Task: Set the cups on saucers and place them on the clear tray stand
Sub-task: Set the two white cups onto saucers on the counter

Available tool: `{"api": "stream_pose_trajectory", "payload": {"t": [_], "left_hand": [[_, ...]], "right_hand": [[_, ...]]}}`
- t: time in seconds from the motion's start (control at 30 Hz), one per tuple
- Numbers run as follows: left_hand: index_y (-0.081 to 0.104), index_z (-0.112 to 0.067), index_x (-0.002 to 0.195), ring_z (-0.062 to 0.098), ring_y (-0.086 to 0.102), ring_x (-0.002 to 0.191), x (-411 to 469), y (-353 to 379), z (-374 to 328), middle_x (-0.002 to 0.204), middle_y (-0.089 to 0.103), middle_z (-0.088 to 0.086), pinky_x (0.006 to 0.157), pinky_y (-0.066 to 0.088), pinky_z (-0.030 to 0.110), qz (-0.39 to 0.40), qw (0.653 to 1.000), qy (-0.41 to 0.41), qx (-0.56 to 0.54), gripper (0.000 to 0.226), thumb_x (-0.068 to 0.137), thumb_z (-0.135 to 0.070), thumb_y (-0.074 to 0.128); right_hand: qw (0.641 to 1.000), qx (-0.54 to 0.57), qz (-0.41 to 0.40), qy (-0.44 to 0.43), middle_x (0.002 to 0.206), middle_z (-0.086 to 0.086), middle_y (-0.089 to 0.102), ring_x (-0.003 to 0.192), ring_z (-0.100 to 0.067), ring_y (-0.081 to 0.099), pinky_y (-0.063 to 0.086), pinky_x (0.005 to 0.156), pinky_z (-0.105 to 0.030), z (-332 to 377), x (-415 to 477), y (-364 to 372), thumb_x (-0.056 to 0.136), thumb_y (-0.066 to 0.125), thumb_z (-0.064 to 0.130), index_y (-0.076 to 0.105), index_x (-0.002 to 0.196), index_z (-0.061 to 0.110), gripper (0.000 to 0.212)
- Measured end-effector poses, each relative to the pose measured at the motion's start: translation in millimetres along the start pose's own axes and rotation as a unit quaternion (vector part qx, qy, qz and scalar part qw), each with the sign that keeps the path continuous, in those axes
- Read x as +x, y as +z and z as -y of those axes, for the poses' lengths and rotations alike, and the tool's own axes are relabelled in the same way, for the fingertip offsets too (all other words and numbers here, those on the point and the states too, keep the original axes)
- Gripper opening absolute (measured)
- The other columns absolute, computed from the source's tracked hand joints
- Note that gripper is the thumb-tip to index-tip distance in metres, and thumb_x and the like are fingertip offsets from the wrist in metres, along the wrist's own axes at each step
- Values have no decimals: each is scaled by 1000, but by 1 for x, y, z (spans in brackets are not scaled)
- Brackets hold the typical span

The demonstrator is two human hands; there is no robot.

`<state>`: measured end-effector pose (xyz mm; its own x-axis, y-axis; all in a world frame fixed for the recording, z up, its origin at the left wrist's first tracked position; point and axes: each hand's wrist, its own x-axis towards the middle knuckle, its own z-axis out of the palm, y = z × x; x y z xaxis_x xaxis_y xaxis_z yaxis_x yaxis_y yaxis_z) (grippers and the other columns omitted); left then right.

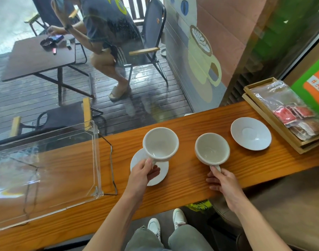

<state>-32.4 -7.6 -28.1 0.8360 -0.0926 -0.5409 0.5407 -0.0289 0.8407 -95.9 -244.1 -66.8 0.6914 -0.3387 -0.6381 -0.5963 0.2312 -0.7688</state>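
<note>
You had both cups in hand by their handles. Your left hand (146, 171) pinched the handle of the left cup (161, 142), which hung above the near saucer (161, 175); whether it touched the saucer, I could not tell. Your right hand (222, 180) gripped the handle of the right cup (212, 148), over the bare wooden surface (191, 178), well apart from the far saucer (251, 133). The clear tray stand (46, 169) at the left held nothing. By my judgement, no cup was seated for certain, and both pairs remained to be moved onto the stand.
</note>
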Motion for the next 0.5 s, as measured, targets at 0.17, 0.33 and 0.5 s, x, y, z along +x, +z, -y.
{"api": "stream_pose_trajectory", "payload": {"t": [0.17,0.33,0.5], "left_hand": [[65,-8,87,23,65,95,-13,-12,20,98,62,14,84,54,33,-33,998,-2,-46,29,97,-26,45],[67,-9,88,24,62,99,-18,-18,35,98,63,12,83,53,31,-51,997,-5,-57,29,98,-23,43],[67,-10,91,22,61,101,-20,-19,46,101,66,10,81,53,29,-60,996,-7,-65,28,98,-22,42]], "right_hand": [[1000,-9,4,-9,87,-8,62,80,-20,63,50,65,-31,0,1,-2,92,53,28,64,93,9,22],[1000,-21,11,-17,84,-8,61,77,-19,62,48,64,-31,1,1,-3,93,53,26,64,90,7,21],[1000,-18,11,-19,83,-8,61,76,-19,61,48,65,-31,1,1,-4,93,53,25,64,90,9,19]]}}
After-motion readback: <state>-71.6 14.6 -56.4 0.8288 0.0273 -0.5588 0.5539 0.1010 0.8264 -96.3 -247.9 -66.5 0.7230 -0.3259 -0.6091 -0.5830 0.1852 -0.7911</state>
